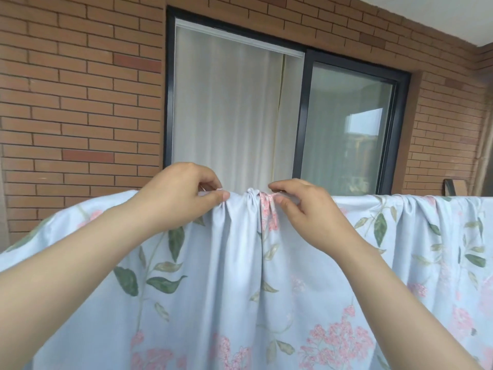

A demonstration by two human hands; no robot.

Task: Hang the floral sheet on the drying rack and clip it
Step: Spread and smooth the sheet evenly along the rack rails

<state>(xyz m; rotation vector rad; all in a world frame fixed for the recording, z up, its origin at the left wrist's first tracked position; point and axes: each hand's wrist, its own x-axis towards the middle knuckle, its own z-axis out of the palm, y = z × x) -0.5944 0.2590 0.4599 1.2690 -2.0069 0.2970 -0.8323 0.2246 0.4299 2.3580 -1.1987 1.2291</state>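
Pinching the sheet's point(266, 289) bunched top edge, the left hand point(181, 192) and right hand point(306, 214) flanked the gather. The edge ran sideways between them, equally near both.

Left arm: bare forearm reaching up and forward from the lower left.
Left hand point(178, 191): knuckles up, thumb and fingers pinched together on a fold of the floral sheet point(240, 276).
Right arm: bare, rising from the lower right.
Right hand point(306, 209): fingers curled — thumb and forefinger pinching the sheet's gathered top edge.
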